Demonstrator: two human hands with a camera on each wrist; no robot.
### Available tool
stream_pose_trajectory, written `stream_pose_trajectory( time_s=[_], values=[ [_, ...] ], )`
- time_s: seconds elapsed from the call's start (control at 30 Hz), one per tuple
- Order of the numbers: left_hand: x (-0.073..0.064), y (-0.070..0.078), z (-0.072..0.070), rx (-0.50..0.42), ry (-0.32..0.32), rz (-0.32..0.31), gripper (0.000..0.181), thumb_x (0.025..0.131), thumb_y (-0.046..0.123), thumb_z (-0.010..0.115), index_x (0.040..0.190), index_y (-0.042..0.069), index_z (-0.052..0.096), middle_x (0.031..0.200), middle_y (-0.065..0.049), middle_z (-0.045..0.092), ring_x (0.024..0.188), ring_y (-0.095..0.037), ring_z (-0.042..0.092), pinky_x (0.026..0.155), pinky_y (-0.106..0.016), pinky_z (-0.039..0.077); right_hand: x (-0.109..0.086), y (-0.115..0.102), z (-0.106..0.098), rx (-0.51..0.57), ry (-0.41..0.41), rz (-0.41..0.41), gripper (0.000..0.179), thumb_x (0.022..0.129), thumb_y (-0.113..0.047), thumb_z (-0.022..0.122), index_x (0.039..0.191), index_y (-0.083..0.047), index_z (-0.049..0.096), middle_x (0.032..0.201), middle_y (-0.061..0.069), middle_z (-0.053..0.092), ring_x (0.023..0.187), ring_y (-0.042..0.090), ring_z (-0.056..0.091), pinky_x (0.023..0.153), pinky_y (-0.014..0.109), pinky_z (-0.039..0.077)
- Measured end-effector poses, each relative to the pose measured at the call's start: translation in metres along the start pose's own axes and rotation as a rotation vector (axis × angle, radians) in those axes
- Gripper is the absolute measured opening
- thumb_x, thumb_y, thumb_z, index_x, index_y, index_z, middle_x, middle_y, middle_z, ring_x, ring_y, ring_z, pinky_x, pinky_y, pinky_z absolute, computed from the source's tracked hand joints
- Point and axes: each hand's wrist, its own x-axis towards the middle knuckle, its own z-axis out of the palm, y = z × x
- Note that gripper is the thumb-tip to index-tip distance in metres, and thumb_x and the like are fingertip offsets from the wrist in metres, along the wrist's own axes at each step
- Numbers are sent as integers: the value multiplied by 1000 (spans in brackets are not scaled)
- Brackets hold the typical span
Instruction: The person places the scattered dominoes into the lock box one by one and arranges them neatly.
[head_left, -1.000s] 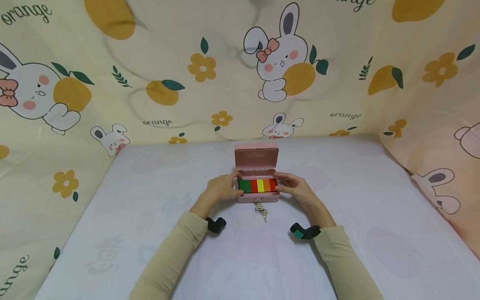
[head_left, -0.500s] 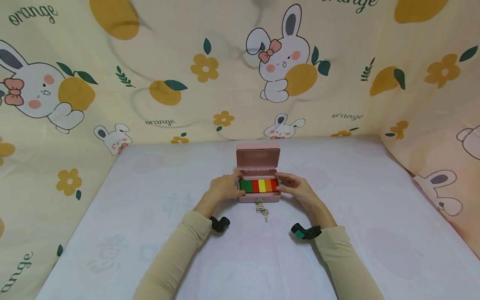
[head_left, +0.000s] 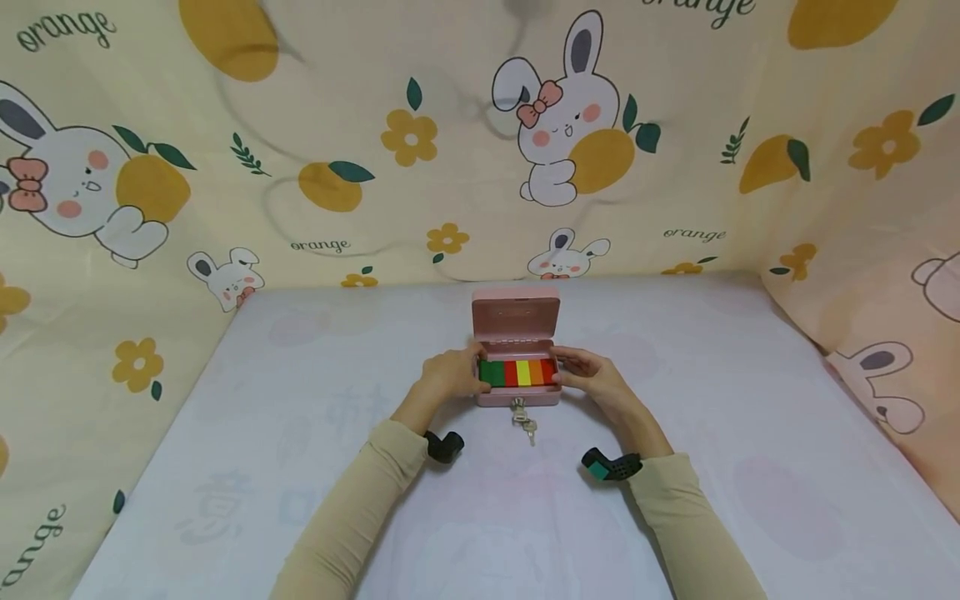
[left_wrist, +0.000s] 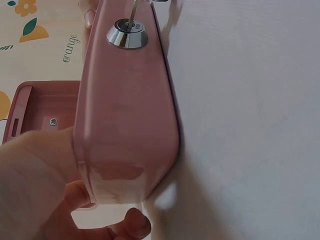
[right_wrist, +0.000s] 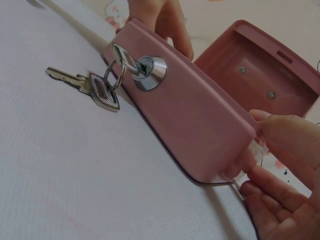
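A pink metal cash box [head_left: 517, 399] stands on the white-covered table, its lid [head_left: 516, 318] raised. Inside lies a row of coloured blocks [head_left: 522, 373]: green at the left, then red, yellow, orange and red. My left hand [head_left: 447, 372] holds the box's left end, thumb over the front rim beside the green block. Round the right end, my right hand [head_left: 597, 377] grips likewise, its thumb at the front corner in the right wrist view. Some fingertips are hidden behind the walls. A key [right_wrist: 129, 60] sits in the front lock [right_wrist: 151, 75], with a second key [right_wrist: 97, 91] hanging on its ring.
The white tabletop [head_left: 480, 517] spreads around the box. Behind it hangs a cream cloth [head_left: 450, 192] printed with rabbits and oranges, which also runs along both sides. Each wrist wears a small black camera [head_left: 446, 447].
The head view has shifted slightly. My left wrist has turned a little inward; both hands stay at the box's ends, and the box and blocks keep their places.
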Motion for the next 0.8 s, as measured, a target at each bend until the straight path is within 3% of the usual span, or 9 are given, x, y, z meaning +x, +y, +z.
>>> stream_pose_trajectory(
  time_s=[0.4,0.8],
  values=[
    [-1,1,3,10,7,-14,52,84,39,70,130,23,50,118,-11,65,96,-26,59,83,-41,48,-3,-1,2,-10,3,5,57,89,-17,68,140,-3,47,150,18,42,144,33,36,114,40,29],
    [1,-1,6,-45,10,29,50,85,39,69,129,22,51,121,-8,65,99,-25,59,85,-42,49,-5,0,0,-22,1,3,56,91,-14,66,141,-2,45,151,19,40,145,35,33,116,43,27]
  ],
)
